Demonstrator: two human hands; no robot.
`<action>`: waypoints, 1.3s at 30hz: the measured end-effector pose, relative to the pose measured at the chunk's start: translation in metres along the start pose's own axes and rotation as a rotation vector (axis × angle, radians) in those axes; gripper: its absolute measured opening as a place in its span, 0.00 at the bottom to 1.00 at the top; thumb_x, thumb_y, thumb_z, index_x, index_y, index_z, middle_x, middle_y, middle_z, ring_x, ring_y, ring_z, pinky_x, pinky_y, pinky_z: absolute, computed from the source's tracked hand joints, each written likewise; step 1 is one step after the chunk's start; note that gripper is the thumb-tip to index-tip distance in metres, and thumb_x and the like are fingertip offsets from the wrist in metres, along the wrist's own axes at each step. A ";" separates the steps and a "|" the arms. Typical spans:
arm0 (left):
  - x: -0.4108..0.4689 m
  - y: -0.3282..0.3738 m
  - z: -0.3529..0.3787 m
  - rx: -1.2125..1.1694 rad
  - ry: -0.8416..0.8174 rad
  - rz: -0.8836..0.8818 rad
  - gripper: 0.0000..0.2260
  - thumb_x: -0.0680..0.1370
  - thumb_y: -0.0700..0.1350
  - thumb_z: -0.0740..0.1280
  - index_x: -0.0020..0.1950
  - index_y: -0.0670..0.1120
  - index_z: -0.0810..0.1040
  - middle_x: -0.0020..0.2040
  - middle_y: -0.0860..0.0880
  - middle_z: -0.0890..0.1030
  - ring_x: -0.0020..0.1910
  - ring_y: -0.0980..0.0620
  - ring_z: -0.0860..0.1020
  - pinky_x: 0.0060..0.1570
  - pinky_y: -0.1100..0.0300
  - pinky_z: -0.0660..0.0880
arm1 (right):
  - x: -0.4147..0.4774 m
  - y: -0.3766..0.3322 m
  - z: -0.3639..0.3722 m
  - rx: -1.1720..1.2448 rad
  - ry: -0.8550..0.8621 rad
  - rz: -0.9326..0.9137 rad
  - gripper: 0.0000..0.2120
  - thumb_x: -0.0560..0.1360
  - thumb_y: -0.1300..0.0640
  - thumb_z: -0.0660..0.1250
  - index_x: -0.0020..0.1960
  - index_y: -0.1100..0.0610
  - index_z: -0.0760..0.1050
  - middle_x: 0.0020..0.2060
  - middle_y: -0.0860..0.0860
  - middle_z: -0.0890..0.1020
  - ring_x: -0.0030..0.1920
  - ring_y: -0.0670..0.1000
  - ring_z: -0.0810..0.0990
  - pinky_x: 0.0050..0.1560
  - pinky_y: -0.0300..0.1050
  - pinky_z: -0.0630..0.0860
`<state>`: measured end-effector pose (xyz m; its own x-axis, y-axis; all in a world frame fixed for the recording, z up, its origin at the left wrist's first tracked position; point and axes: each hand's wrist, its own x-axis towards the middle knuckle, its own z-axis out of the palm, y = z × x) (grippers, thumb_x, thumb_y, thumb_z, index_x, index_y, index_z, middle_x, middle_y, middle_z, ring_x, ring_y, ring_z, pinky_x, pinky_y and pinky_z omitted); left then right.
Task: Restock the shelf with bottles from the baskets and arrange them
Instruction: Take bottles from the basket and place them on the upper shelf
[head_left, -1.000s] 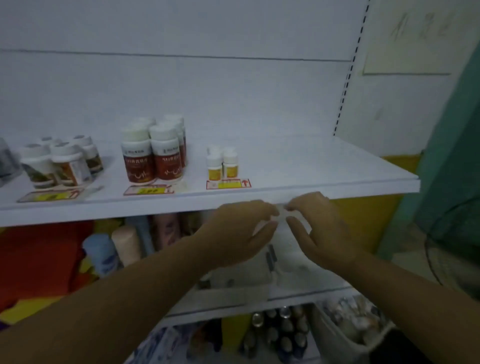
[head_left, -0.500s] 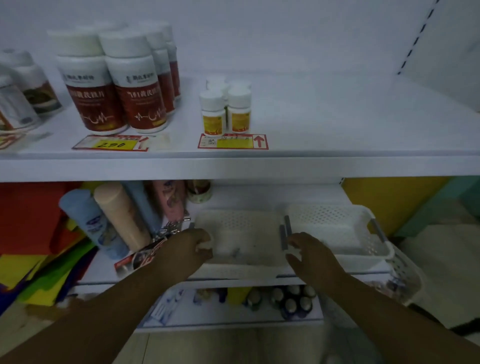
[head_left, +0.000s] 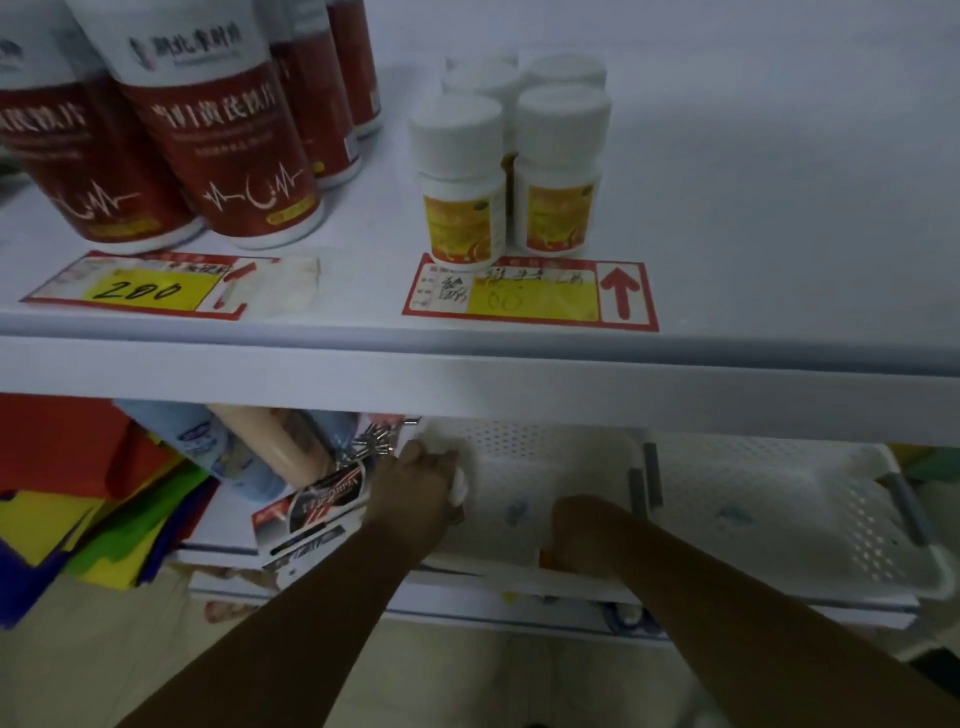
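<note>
On the upper shelf (head_left: 467, 374), small white bottles with yellow labels (head_left: 462, 208) stand behind a red price tag (head_left: 530, 296). Both my hands reach under that shelf into a white perforated basket (head_left: 545, 447). My left hand (head_left: 415, 493) is at the basket's left end, closed around a small bottle whose white cap (head_left: 460, 486) shows past my fingers. My right hand (head_left: 582, 530) is curled low at the basket's front wall, with an orange bit of a small bottle (head_left: 543, 557) peeking out under it. The fingers are hidden.
Large red-label bottles (head_left: 223, 156) stand at the upper left behind a "200" tag (head_left: 150, 286). A second white basket (head_left: 779, 499) sits to the right. Pastel tubes (head_left: 208, 447), a printed pack (head_left: 311, 509) and coloured bags (head_left: 78, 493) crowd the lower shelf's left.
My view has dropped and come closer to the shelf. Both hands went from the shelf's front edge down into the left basket and closed there.
</note>
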<state>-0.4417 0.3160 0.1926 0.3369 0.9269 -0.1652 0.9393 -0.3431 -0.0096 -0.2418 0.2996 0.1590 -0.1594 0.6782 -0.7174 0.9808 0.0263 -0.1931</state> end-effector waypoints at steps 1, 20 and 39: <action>0.001 0.000 0.002 -0.025 0.010 0.000 0.23 0.73 0.52 0.66 0.66 0.49 0.69 0.65 0.47 0.75 0.68 0.47 0.64 0.66 0.51 0.64 | 0.002 0.000 0.000 -0.007 -0.016 -0.008 0.27 0.70 0.47 0.69 0.63 0.63 0.73 0.61 0.59 0.77 0.59 0.59 0.76 0.57 0.50 0.73; -0.121 0.025 -0.125 -1.396 0.211 0.013 0.10 0.71 0.36 0.72 0.51 0.44 0.80 0.49 0.46 0.82 0.48 0.49 0.79 0.45 0.63 0.76 | -0.209 -0.053 -0.017 1.076 0.672 -0.306 0.17 0.76 0.58 0.65 0.64 0.50 0.72 0.49 0.51 0.76 0.35 0.40 0.77 0.31 0.31 0.74; -0.156 0.004 -0.338 -1.389 0.459 0.284 0.07 0.71 0.43 0.71 0.49 0.48 0.80 0.39 0.54 0.86 0.36 0.57 0.83 0.32 0.65 0.77 | -0.340 -0.062 -0.208 1.070 1.033 -0.544 0.12 0.72 0.64 0.68 0.56 0.60 0.77 0.40 0.56 0.80 0.32 0.49 0.80 0.33 0.38 0.80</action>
<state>-0.4686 0.2216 0.5522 0.2578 0.9119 0.3193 0.0621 -0.3454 0.9364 -0.2250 0.2197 0.5542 0.1288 0.9591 0.2519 0.2336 0.2175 -0.9477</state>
